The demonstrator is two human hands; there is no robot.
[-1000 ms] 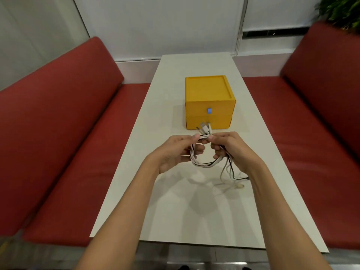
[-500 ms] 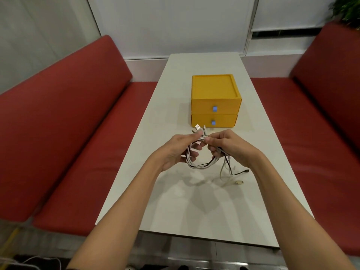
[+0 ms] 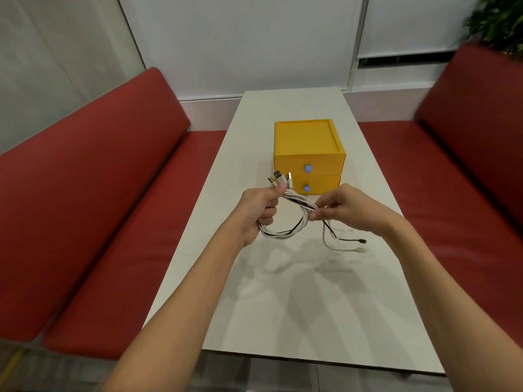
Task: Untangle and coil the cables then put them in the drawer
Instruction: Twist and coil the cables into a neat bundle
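Step in hand: coiling. The cables (image 3: 285, 219) are gathered into one loop held above the table (image 3: 283, 306), and their tail ends are not yet wound in.
Left hand (image 3: 259, 210): closed in a fist round the loop's near-left side, thumb pressing the bundle just below the USB plugs (image 3: 278, 176) that stick up past it.
Right hand (image 3: 343, 209): thumb and forefinger pinched on the bundle at the loop's right side, the other fingers loosely curled.
Where the cables are: in the air between both hands, just in front of the yellow drawer unit (image 3: 308, 154); the loose tails hang from the right hand down to the table.
Next move, as I judge it: feed the hanging tails round into the loop, then free one hand to pull a drawer, since both are shut.
Count: one coil, white strands with at least one black; three plugs at the top; two small connectors (image 3: 361, 245) at the tails; two drawers, each with one blue pull (image 3: 308, 168); two red benches (image 3: 107, 193).
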